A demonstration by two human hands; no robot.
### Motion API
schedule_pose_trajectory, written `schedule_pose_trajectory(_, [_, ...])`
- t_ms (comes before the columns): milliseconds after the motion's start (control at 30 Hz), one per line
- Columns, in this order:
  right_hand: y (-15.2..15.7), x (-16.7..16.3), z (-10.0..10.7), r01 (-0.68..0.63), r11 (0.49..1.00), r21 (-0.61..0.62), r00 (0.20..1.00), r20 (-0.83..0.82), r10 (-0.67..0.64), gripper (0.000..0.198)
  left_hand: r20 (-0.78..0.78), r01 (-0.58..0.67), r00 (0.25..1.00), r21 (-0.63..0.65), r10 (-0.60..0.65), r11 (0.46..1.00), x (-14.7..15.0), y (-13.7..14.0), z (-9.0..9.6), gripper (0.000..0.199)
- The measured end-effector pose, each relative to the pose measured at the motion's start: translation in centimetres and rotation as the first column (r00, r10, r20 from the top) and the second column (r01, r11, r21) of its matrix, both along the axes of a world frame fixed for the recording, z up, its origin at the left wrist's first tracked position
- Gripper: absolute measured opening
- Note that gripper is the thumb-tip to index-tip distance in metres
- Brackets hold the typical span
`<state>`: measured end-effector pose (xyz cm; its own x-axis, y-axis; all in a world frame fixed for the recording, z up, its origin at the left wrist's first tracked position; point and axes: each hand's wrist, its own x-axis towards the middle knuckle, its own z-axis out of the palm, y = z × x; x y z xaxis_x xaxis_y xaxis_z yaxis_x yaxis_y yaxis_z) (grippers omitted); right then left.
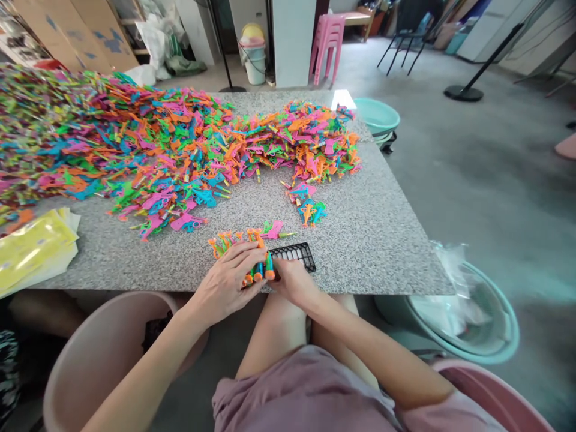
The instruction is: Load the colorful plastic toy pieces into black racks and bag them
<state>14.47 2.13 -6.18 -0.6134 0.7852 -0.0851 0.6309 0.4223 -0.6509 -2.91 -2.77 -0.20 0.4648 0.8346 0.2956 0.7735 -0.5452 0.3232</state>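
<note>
My left hand curls over a row of small plastic toys in orange, green and blue, near the table's front edge. Its thumb is on the near side and its fingers on the far side of the row. Beside it, my right hand is closed at the near edge of a black plastic grid rack; its fingertips are partly hidden. The toys seem to sit in the left part of this rack, which my left hand covers. Just behind lies a loose pink toy gun with a yellow-green tip.
A large heap of bright toy guns spreads over the speckled stone table, with a small cluster nearer me. Yellow printed sheets lie left. A pink tub and a green basin with plastic bags stand below the table.
</note>
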Motion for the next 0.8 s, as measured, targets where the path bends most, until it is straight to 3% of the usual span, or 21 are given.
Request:
schedule_pose_trajectory(100, [0.2, -0.1, 0.5, -0.104, 0.995, -0.002, 0.994, 0.033, 0.104, 0.012, -0.007, 0.010, 1.000, 0.004, -0.010, 1.000, 0.0, 0.1, 0.0, 0.046])
schedule_pose_trajectory(200, [2.3, 1.1, 0.6, -0.236, 0.971, -0.038, 0.972, -0.010, 0.235, 0.011, -0.009, 0.027, 1.000, 0.041, -0.027, 0.999, -0.2, 0.3, -0.3, 0.032])
schedule_pose_trajectory(300, [6.6, 2.1, 0.5, -0.089, 0.992, 0.087, 0.996, -0.010, 0.090, 0.025, -0.018, 0.039, 0.999, 0.066, -0.038, 0.997, -0.4, 0.5, -0.6, 0.027])
schedule_pose_trajectory(367, [10.0, 2.1, 0.4, -0.008, 0.986, 0.164, 0.996, 0.089, -0.007, 0.036, -0.029, 0.047, 0.999, 0.070, -0.045, 0.996, -0.5, 0.5, -0.7, 0.028])
schedule_pose_trajectory(467, [13.8, 1.4, 0.5, -0.176, 0.984, 0.041, 0.942, 0.298, 0.156, 0.028, -0.024, 0.046, 0.999, 0.072, -0.045, 0.996, -0.4, 0.5, -0.6, 0.028])
schedule_pose_trajectory(533, [14.6, 1.3, 0.5, -0.252, 0.967, -0.037, 0.914, 0.318, 0.251, 0.019, -0.013, 0.044, 0.999, 0.078, -0.044, 0.996, -0.3, 0.5, -0.5, 0.028])
schedule_pose_trajectory(600, [13.9, 1.8, 0.3, -0.201, 0.978, -0.063, 0.956, 0.203, 0.210, 0.012, -0.004, 0.042, 0.999, 0.083, -0.042, 0.996, -0.2, 0.5, -0.4, 0.029])
schedule_pose_trajectory(667, [12.1, 2.7, -0.3, -0.082, 0.986, -0.143, 0.997, -0.023, 0.080, 0.002, -0.004, 0.038, 0.999, 0.075, -0.038, 0.996, -0.2, 0.4, -0.4, 0.029])
schedule_pose_trajectory(733, [10.0, 3.6, -1.2, -0.020, 0.959, -0.283, 0.971, -0.235, -0.049, 0.010, -0.007, 0.029, 1.000, 0.060, -0.028, 0.998, -0.2, 0.4, -0.4, 0.029])
schedule_pose_trajectory(800, [8.3, 4.0, -1.9, -0.015, 0.932, -0.361, 0.936, -0.333, -0.114, 0.007, -0.016, 0.028, 1.000, 0.049, -0.027, 0.998, -0.2, 0.4, -0.5, 0.029])
